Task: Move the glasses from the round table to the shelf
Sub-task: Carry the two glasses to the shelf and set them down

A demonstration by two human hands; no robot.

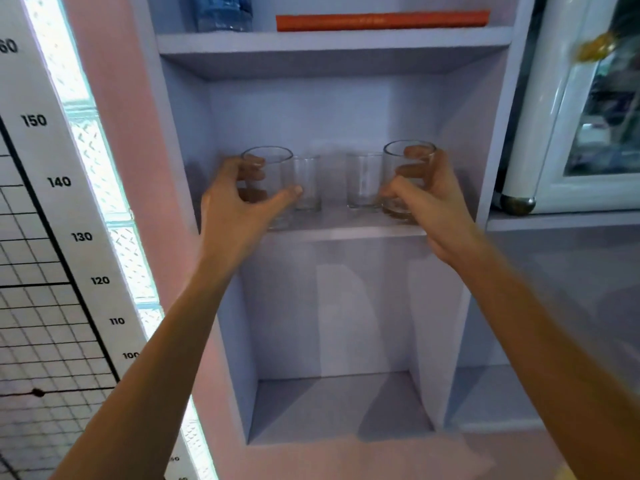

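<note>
A pale lilac shelf unit fills the middle of the head view; its middle shelf board is at hand height. My left hand grips a clear tumbler at the shelf's left front. My right hand grips a second clear tumbler at the right front. Both tumblers are upright, at or just above the board's front edge. Two smaller clear glasses, one left of centre and one right of centre, stand further back between my hands.
The shelf above holds a blue water bottle and an orange book lying flat. A lower compartment is below. A height chart hangs at left. A white glass-door fridge stands at right.
</note>
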